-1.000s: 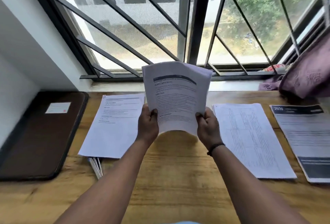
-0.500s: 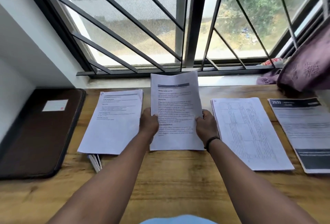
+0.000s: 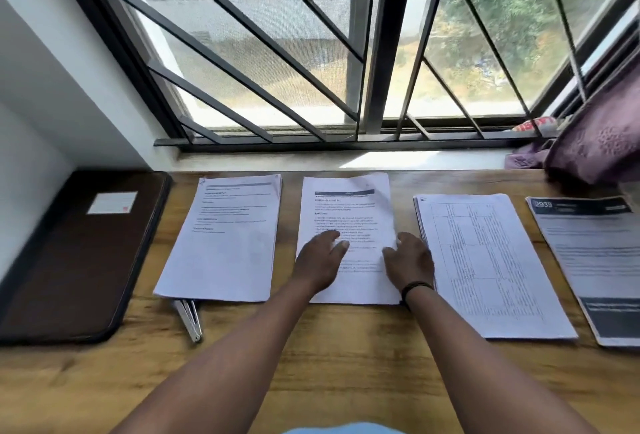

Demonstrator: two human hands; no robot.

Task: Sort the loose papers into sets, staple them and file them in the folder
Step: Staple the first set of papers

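Reaching forward over the wooden desk (image 3: 346, 374), both my forearms stretch out from the near edge. My left hand (image 3: 317, 260) lies flat on the middle stack of papers (image 3: 349, 212), fingers straight and relaxed, gripping nothing. My right hand (image 3: 408, 260) sits at that stack's right edge with a dark band (image 3: 415, 286) on the wrist; its fingers look loosely bent against the paper's edge — whether they pinch it I cannot tell, the picture is blurred there. The middle stack lies flat on the desk, printed side up.

Just left of it, apart by a strip of bare wood, lies another stack of printed sheets (image 3: 225, 243), and a stapler (image 3: 189, 319) pokes out from under its near corner. Further left, against the wall, the brown folder (image 3: 76, 253) lies closed with a pale label on its cover. To the right sits a stack with a printed table (image 3: 485, 260), and beyond that a dark-headed sheet (image 3: 595, 260) at the picture's edge.

Farther back — the window sill (image 3: 346, 160), a purple cloth (image 3: 595, 146) bunched at its right end, and the barred window (image 3: 311, 52).
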